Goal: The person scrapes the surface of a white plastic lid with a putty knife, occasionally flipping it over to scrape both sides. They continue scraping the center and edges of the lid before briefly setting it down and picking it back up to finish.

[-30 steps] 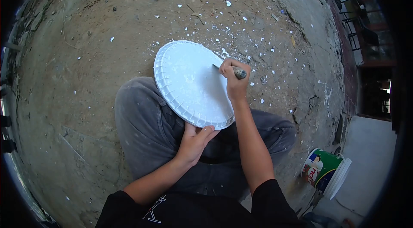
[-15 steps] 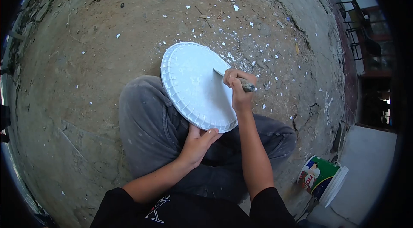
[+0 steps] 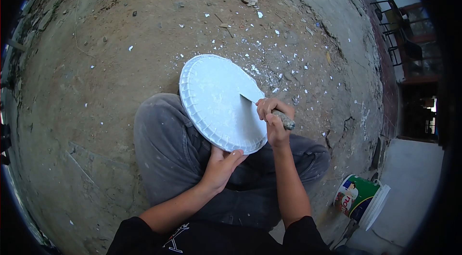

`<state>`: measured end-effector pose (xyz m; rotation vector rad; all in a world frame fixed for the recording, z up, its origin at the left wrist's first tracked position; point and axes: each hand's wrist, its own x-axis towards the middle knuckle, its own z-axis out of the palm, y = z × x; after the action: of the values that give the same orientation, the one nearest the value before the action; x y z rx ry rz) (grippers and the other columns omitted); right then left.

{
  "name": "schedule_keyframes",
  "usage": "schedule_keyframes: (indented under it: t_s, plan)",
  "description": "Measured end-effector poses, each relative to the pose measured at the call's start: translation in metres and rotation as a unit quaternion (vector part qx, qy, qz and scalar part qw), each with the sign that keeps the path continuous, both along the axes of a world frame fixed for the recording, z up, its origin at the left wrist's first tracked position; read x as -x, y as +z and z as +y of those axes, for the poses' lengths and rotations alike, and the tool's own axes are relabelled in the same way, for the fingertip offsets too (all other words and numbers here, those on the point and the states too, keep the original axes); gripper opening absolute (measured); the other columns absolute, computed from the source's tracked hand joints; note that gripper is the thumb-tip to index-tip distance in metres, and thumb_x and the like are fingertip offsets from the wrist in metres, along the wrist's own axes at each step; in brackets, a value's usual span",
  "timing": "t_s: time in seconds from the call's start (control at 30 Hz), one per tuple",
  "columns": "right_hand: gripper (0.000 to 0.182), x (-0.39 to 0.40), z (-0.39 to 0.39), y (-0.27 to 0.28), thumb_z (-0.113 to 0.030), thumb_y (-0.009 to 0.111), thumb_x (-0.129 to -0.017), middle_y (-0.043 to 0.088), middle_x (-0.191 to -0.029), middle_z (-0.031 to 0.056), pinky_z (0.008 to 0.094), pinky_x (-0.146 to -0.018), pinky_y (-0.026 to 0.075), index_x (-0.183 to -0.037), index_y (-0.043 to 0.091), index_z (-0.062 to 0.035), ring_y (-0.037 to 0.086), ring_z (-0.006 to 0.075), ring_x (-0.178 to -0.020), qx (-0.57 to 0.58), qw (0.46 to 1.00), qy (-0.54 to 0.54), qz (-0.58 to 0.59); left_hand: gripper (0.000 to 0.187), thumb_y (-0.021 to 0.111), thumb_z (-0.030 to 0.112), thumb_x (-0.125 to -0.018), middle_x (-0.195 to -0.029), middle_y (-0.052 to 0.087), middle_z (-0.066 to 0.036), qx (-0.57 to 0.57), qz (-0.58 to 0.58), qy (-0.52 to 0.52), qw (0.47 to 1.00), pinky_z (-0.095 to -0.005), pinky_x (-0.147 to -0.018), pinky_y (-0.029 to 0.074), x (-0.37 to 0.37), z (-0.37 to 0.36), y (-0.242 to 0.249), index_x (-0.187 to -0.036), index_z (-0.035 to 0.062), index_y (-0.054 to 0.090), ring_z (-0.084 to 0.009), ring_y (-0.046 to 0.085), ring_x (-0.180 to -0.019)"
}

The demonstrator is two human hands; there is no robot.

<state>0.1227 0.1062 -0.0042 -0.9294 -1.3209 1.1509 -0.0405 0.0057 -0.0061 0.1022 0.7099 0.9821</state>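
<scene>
A round white bucket lid (image 3: 216, 94) with a ribbed rim leans tilted over my crossed legs (image 3: 166, 139). My left hand (image 3: 222, 167) grips its lower edge, thumb on the rim and the other fingers partly hidden beneath. Wrapped around the worn, speckled handle of a scraper (image 3: 285, 119) is my right hand (image 3: 275, 115). The scraper's thin blade (image 3: 247, 97) meets the lid's face right of its middle. Pale smears of white show on that face.
White flakes (image 3: 255, 69) lie scattered on the dirt ground (image 3: 120, 72) beyond the lid. To my right, a green paint bucket (image 3: 358, 199) with a white rim stands by a pale wall (image 3: 411, 178). Chairs (image 3: 402, 29) are at the far right.
My right hand and the scraper have shifted down and slightly right across the lid. The lid's top edge sits a little lower, while my left hand keeps its hold.
</scene>
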Motion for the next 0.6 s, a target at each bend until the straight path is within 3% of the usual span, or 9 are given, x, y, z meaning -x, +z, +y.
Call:
schedule_keyframes:
  t_s: [0.2,0.37,0.43,0.6]
  plan:
    - [0.021,-0.001,0.060,-0.060,-0.011,0.058,-0.079,0.049,-0.061,0.0011,0.0262,-0.054,0.034,-0.064,0.048,-0.0012,0.043,0.0091,-0.059,-0.017,0.995,-0.070,-0.062,0.068,0.043,-0.008,-0.094,-0.146,0.036,-0.012,0.003,0.008,-0.005,1.000,-0.0540,-0.114,0.035,-0.001,-0.001,-0.001,-0.152,0.0124,0.013,-0.0274,0.042,-0.135]
    - [0.019,0.016,0.087,-0.036,-0.008,0.057,-0.076,0.047,-0.057,-0.0011,0.0264,-0.051,0.032,-0.060,0.049,-0.0009,0.040,0.0066,-0.054,0.062,0.992,-0.086,-0.075,0.068,0.043,-0.008,-0.094,-0.146,0.036,-0.012,-0.001,0.004,0.007,1.000,-0.0541,-0.114,0.035,0.000,0.000,0.002,-0.152,0.0123,0.013,-0.0274,0.042,-0.135]
    - [0.019,0.023,0.077,-0.013,-0.005,0.050,-0.078,0.042,-0.057,0.0014,0.0270,-0.054,0.030,-0.060,0.044,-0.0013,0.039,0.0111,-0.056,0.059,0.994,-0.016,-0.094,0.069,0.044,-0.008,-0.094,-0.146,0.036,-0.013,-0.003,-0.003,0.007,1.000,-0.0543,-0.114,0.035,0.000,0.000,0.000,-0.152,0.0121,0.013,-0.0275,0.042,-0.135]
    - [0.019,0.016,0.074,-0.047,-0.004,0.052,-0.077,0.046,-0.057,0.0005,0.0261,-0.052,0.032,-0.060,0.047,-0.0007,0.040,0.0087,-0.055,0.016,0.996,-0.074,-0.049,0.068,0.044,-0.008,-0.093,-0.146,0.037,-0.013,-0.001,0.007,-0.005,1.000,-0.0543,-0.114,0.035,0.001,0.000,0.001,-0.151,0.0112,0.013,-0.0277,0.042,-0.135]
